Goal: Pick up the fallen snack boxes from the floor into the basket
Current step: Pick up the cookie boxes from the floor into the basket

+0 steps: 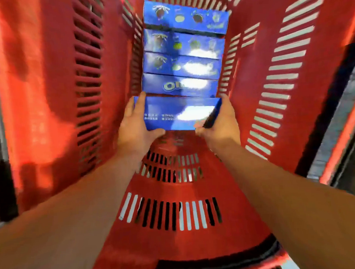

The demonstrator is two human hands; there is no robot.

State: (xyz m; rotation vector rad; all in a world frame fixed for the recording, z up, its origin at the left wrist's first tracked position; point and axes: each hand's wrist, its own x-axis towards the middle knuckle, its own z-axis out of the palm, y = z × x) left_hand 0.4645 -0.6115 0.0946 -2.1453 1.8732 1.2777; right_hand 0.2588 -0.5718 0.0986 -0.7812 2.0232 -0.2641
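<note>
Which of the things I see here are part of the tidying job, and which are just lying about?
Part of the job:
- blue box, gripped by left hand and right hand
- four blue boxes lined up in the basket
- red basket

Just lying about:
- nothing clearly visible outside the basket

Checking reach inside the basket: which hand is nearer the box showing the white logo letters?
Left. The left hand has fingertips just below that logo box; the right hand sits lower right.
</note>
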